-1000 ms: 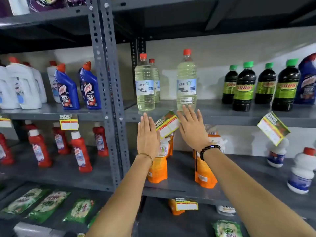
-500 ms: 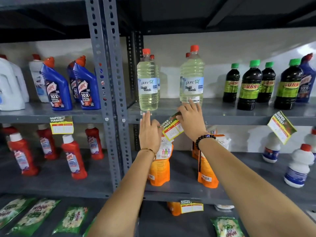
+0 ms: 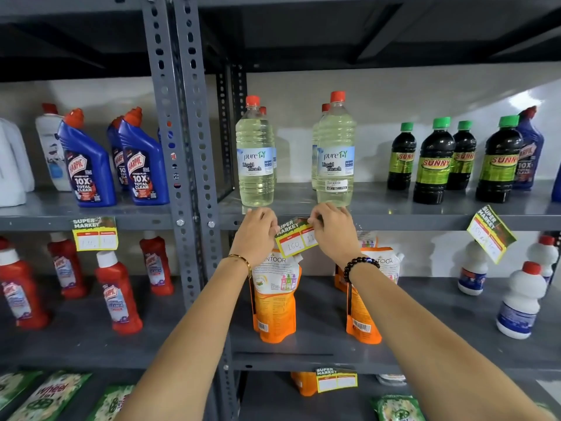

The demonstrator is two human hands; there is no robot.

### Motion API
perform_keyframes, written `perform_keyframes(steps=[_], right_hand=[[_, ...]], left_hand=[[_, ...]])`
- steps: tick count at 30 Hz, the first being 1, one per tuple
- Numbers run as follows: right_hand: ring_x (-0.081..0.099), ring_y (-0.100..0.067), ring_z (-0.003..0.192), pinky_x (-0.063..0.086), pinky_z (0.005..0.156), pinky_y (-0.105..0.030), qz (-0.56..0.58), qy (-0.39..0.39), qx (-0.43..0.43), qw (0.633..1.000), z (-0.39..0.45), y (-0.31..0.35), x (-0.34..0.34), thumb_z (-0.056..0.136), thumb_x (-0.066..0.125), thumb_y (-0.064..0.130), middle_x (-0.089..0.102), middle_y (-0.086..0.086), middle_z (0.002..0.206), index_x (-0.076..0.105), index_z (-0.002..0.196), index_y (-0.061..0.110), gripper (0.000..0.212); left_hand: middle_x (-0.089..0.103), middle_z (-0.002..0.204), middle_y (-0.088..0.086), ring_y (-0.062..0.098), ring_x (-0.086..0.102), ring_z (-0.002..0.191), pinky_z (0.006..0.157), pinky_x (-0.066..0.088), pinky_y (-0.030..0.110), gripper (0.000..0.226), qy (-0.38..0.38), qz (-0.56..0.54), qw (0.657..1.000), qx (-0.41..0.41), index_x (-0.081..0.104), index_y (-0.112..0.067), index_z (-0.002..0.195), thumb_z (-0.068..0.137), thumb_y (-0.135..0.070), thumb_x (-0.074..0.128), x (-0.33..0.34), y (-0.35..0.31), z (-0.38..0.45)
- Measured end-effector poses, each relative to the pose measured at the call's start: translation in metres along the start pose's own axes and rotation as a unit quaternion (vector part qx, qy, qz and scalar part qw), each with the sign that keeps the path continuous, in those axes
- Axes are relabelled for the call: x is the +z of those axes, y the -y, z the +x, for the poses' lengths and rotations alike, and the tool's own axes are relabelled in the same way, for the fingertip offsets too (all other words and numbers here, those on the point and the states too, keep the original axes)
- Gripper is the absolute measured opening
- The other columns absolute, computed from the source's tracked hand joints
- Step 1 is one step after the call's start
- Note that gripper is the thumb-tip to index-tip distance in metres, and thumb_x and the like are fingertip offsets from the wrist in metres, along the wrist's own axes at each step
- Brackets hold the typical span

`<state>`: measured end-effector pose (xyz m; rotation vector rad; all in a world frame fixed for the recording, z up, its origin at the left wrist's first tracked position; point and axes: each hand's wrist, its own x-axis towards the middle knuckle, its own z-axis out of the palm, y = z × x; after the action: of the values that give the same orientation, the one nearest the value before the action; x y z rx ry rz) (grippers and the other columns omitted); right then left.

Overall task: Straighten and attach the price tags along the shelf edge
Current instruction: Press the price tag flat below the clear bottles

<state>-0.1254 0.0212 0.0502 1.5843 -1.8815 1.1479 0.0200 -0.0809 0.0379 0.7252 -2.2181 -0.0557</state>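
A yellow "Super Market" price tag point(image 3: 294, 238) hangs tilted at the grey shelf edge point(image 3: 394, 221), below two liquid bleach bottles point(image 3: 335, 156). My left hand point(image 3: 256, 230) pinches the tag's left end and my right hand point(image 3: 332, 230) pinches its upper right corner; both hands rest against the shelf edge. Another tag point(image 3: 490, 233) hangs crooked from the same edge at the far right. A straight tag point(image 3: 94, 233) sits on the left bay's edge, and one more tag point(image 3: 335, 379) sits on the lower shelf edge.
A perforated grey upright point(image 3: 185, 165) splits the two bays. Blue cleaner bottles point(image 3: 88, 165) and dark green-capped bottles point(image 3: 434, 165) stand on the upper shelf. Orange refill pouches point(image 3: 274, 299), red bottles point(image 3: 118, 296) and white bottles point(image 3: 520, 302) stand below.
Both hands went from flat and spread beside the tag to pinching its two ends. The tag now lies less steeply tilted. The camera has moved closer and shifted right.
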Motion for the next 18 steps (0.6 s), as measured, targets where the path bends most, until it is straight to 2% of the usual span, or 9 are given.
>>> perform_keyframes(steps=[2,6,10,14,18], right_hand=[[0.058,-0.031,0.079,0.041,0.093,-0.042,0.01,-0.007,0.003,1.0,-0.002,-0.002,0.001,0.084,0.054,0.001,0.067,-0.013,0.083,0.059,0.079,0.002,0.007],[0.06,-0.029,0.09,0.032,0.103,-0.04,0.011,0.005,-0.004,1.0,-0.006,-0.005,0.003,0.082,0.056,0.001,0.068,-0.01,0.091,0.06,0.077,0.004,0.007],[0.059,-0.029,0.096,0.03,0.103,-0.037,0.01,-0.005,0.004,1.0,-0.006,-0.004,0.007,0.081,0.057,0.001,0.068,-0.01,0.094,0.06,0.077,0.004,0.006],[0.059,-0.029,0.089,0.032,0.1,-0.037,0.005,-0.02,0.009,1.0,-0.007,-0.003,0.008,0.081,0.057,0.001,0.068,-0.011,0.09,0.06,0.078,0.004,0.006],[0.059,-0.029,0.08,0.037,0.095,-0.038,0.024,-0.039,0.03,0.999,-0.004,0.001,0.006,0.082,0.056,0.0,0.068,-0.011,0.083,0.06,0.079,0.003,0.006]], left_hand=[[0.056,0.109,0.006,0.022,0.05,0.106,0.078,0.036,0.027,0.011,0.013,-0.002,1.0,0.0,0.049,-0.013,0.084,0.095,-0.014,0.047,-0.002,0.004,0.001],[0.058,0.117,0.008,0.023,0.052,0.109,0.077,0.037,0.03,0.016,0.044,0.019,0.999,0.018,0.042,-0.019,0.08,0.096,-0.016,0.044,-0.011,0.011,0.003],[0.06,0.118,0.007,0.024,0.055,0.106,0.076,0.04,0.033,0.016,0.041,0.027,0.999,0.022,0.044,-0.018,0.079,0.094,-0.017,0.048,-0.016,0.008,0.004],[0.061,0.114,0.005,0.023,0.057,0.104,0.076,0.045,0.038,0.012,0.022,0.054,0.998,0.016,0.048,-0.015,0.084,0.096,-0.017,0.047,-0.015,0.005,0.003],[0.063,0.098,0.004,0.025,0.06,0.084,0.067,0.044,0.037,0.012,-0.012,0.085,0.996,0.015,0.047,-0.014,0.09,0.098,-0.021,0.04,-0.016,-0.001,0.007]])
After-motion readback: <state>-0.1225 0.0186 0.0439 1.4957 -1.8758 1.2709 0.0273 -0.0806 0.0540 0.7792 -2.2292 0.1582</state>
